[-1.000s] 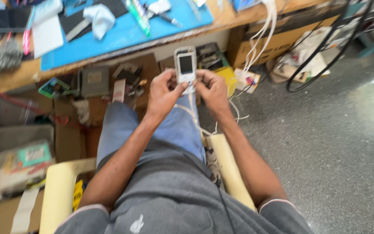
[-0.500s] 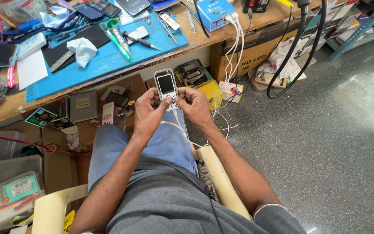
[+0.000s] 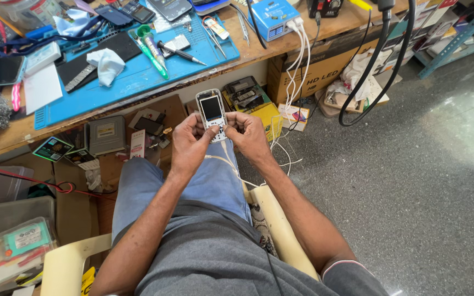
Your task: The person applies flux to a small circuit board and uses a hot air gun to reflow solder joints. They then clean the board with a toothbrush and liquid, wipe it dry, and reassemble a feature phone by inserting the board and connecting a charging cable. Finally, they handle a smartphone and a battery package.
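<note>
1. We hold a small phone (image 3: 212, 114) upright above our lap, below the bench edge (image 3: 138, 97).
2. Our left hand (image 3: 188, 143) pinches its lower left side.
3. Our right hand (image 3: 248, 136) pinches its lower right.

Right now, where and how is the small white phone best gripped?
By its lower half, from both long edges. The small white phone stands upright, screen toward the camera; left hand and right hand already pinch it there, leaving the screen clear. A white cable hangs below it.
</note>
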